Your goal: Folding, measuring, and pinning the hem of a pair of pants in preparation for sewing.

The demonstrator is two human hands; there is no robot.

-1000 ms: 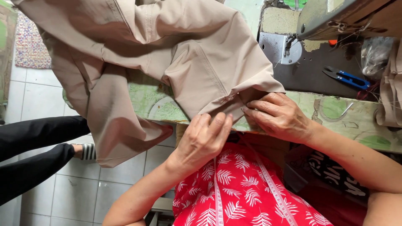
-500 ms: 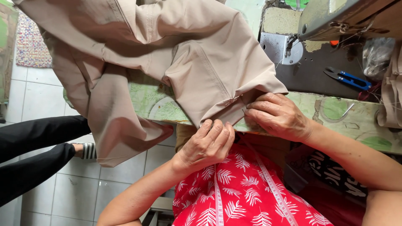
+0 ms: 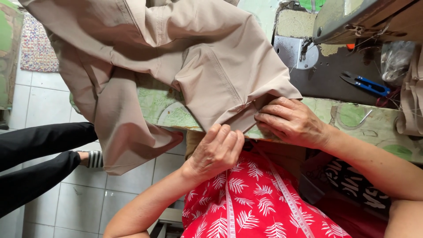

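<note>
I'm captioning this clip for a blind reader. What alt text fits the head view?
Two bare hands, left hand and right hand, pinch the edge of a beige garment at the front of a green sewing table. A sewing machine and blue snips lie beyond; another person's black-trousered legs show at left.

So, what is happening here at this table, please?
A person in a red leaf-print top works on a beige garment spread over a green table. The left hand pinches the garment's lower edge at the table's rim, and the right hand presses the same edge flat on the table. A sewing machine and blue snips sit behind, untouched.
</note>
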